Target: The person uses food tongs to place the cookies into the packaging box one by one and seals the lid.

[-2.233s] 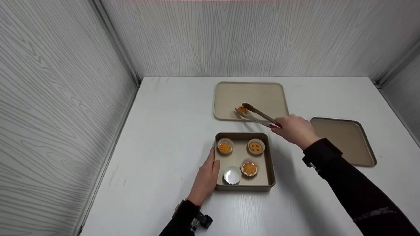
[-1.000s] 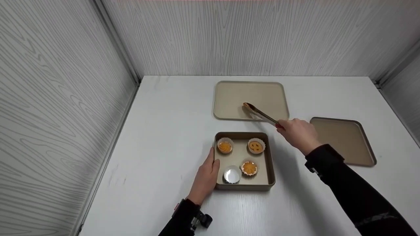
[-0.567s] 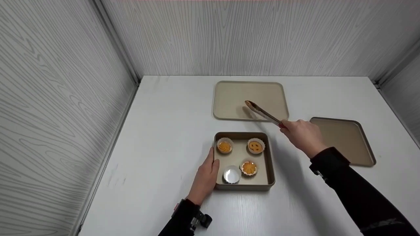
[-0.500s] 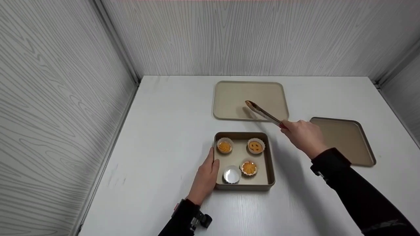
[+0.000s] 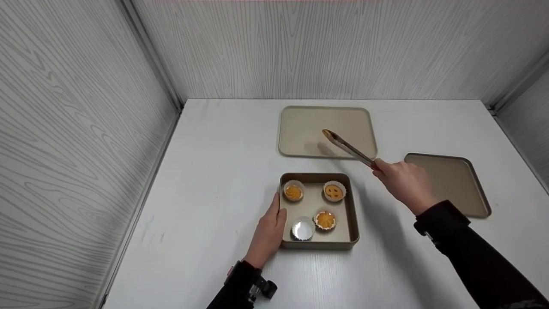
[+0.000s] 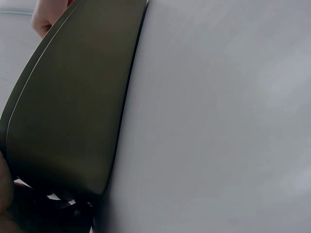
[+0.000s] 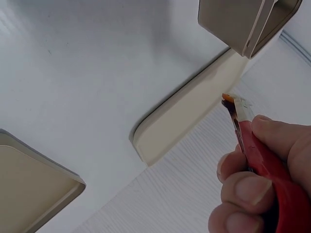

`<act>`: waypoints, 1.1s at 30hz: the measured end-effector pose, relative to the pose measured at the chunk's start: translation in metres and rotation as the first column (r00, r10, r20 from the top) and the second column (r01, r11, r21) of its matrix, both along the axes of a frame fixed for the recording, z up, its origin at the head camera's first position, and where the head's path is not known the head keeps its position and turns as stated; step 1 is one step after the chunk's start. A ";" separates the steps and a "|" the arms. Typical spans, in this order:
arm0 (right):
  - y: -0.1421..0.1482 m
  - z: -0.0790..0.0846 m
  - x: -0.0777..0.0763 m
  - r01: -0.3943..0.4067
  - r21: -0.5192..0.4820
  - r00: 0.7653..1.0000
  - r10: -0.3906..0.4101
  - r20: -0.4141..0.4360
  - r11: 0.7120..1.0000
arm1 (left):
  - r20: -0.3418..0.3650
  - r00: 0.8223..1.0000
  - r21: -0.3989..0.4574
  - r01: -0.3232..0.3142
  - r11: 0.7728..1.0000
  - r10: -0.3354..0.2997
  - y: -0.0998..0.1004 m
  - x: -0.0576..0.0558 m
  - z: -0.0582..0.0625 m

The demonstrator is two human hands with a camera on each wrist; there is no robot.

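My left hand holds the left wall of a deep square baking tin, thumb at the rim. In the tin, a swirled orange piece, a round one with dark spots and a flower-shaped one sit in pleated cups. Beside the flower stands a silvery empty cup. My right hand grips red-handled metal tongs, raised over the far tray. Between the tong tips, an orange piece shows edge-on; its shape is mostly hidden.
The shallow beige tray lies behind the tin on the white table. A second shallow tray is at the right, partly behind my right wrist. Wood-grain panels close off the back and sides.
The tongs took hold of the orange piece over the far tray, turned edge-on and rose slightly. My right hand drew back to the right. The left hand and tin stayed put.
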State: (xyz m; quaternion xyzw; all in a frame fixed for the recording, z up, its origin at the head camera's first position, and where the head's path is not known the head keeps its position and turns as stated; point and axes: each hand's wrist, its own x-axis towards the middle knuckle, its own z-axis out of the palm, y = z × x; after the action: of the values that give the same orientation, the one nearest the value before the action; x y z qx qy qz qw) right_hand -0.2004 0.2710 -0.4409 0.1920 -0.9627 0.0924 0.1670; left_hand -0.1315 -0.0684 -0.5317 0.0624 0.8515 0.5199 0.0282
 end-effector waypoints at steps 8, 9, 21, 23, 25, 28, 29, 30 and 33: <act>0.003 -0.001 0.006 -0.023 0.002 0.996 0.023 -0.081 1.000 | 0.020 1.000 0.004 -0.001 1.000 0.001 0.000 0.000 -0.002; 0.003 -0.001 0.007 -0.029 0.005 0.995 0.030 -0.094 1.000 | 0.016 1.000 0.005 0.000 1.000 0.000 0.000 0.000 -0.002; 0.012 -0.003 0.017 -0.134 0.046 0.950 0.141 -0.279 0.990 | 0.016 1.000 0.012 0.003 1.000 -0.004 -0.001 0.000 -0.002; 0.014 -0.004 0.018 -0.156 0.054 0.936 0.165 -0.311 0.986 | 0.018 1.000 0.012 0.006 1.000 -0.006 -0.001 0.000 -0.002; 0.016 -0.005 0.020 -0.175 0.064 0.924 0.186 -0.335 0.982 | 0.021 1.000 0.011 0.008 1.000 -0.008 -0.001 0.000 -0.001; 0.018 -0.004 0.022 -0.199 0.076 0.909 0.213 -0.358 0.977 | 0.024 1.000 0.009 0.009 1.000 -0.010 0.000 0.000 -0.001; 0.019 -0.004 0.023 -0.204 0.079 0.906 0.219 -0.363 0.976 | 0.022 1.000 0.009 0.010 1.000 -0.010 0.000 0.000 -0.001; 0.019 -0.004 0.024 -0.210 0.081 0.902 0.225 -0.369 0.974 | 0.020 1.000 0.008 0.009 1.000 -0.009 0.000 0.000 -0.001; 0.021 -0.003 0.028 -0.224 0.090 0.892 0.241 -0.383 0.970 | 0.019 1.000 0.009 0.005 1.000 -0.005 0.000 -0.001 -0.001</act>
State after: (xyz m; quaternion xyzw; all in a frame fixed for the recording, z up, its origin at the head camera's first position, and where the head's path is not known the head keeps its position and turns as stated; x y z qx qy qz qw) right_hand -0.1728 0.2917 -0.4440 0.3239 -0.8818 0.0506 0.3391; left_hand -0.1320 -0.0684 -0.5326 0.0596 0.8488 0.5240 0.0376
